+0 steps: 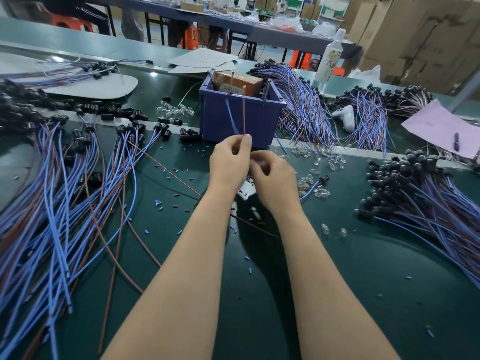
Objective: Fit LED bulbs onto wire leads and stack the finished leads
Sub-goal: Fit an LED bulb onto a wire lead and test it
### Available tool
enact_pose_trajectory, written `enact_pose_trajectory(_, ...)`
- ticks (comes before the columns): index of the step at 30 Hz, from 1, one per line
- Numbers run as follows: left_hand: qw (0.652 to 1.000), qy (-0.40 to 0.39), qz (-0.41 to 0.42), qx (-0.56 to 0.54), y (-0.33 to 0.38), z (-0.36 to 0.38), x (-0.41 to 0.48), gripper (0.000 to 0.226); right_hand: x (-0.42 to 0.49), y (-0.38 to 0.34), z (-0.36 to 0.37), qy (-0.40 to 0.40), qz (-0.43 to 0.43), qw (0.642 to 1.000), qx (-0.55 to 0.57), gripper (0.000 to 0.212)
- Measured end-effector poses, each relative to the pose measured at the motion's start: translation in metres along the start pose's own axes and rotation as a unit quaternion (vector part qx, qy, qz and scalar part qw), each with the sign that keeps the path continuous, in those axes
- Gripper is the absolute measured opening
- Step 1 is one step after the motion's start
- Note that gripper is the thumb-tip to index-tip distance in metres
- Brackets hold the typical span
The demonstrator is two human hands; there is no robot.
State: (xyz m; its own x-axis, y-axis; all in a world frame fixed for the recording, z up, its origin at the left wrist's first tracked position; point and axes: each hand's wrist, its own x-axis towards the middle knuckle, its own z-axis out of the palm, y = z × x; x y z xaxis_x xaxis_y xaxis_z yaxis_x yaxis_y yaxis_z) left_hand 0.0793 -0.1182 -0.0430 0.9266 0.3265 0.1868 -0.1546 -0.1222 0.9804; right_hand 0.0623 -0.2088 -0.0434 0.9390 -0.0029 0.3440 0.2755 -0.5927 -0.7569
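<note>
While both hands work mid-bench, layout by size: green table (337, 281) carries everything. Left heap of leads (52, 203), blue and brown wires fanned toward the camera, black sockets at the far end. Right stack of leads (428, 203), sockets bunched toward centre, wires running off right. Blue bin (233, 118) stands just behind the hands, brown box inside.

Left hand (228, 165) raised off the table in front of the bin, thumb and fingers pinching the wire lead (244, 110); its blue and brown wires stick up past the bin wall. Right hand (275, 183) touching the left, fingers curled, tips bunched at the lead's lower end; blurred, can't tell what they pinch.

Clear bulbs (330, 162) scattered just right of the hands. Blue and brown sleeve offcuts (158, 203) strewn over the mat.
</note>
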Motion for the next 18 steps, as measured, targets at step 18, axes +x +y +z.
enact_pose_trajectory(18,0.931,0.326,0.088,0.141,0.017,-0.039,-0.008,0.066,0.012,0.054,-0.045,0.043,0.195,0.953,-0.23,0.038)
